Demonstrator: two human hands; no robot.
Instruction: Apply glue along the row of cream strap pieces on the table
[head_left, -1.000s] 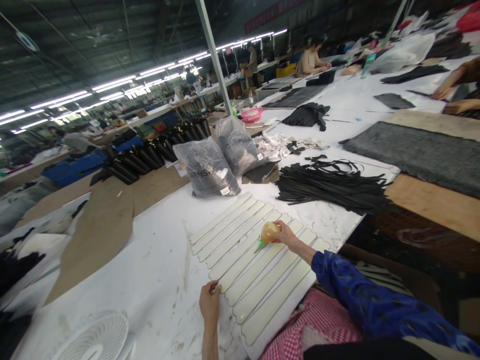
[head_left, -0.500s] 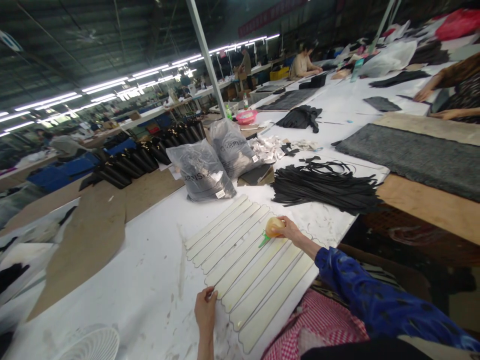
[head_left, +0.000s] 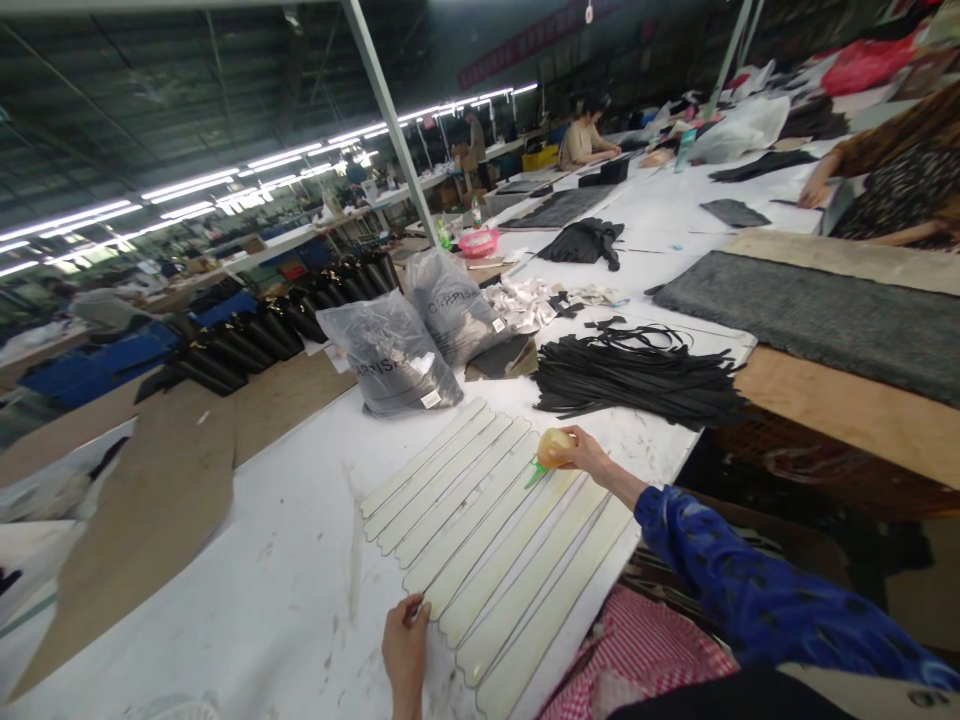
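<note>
My right hand is closed around a yellowish squeeze bottle with a green nozzle. The bottle is tilted, its nozzle down at the far part of a row of long pale strips. These strips lie side by side on the white table, with dark edges and wavy ends, and some show yellowish wet-looking streaks. At their near left end, my left hand pinches the end of one strip between thumb and fingers.
Two grey printed plastic bags stand beyond the strips. A heap of black straps lies to their right, near dark fabric. Brown board covers the left side. A co-worker's hand is at the far right.
The bottle in my right hand has moved slightly away along the strips. My left hand stays at the same strip ends. The whole view has shifted a little.
</note>
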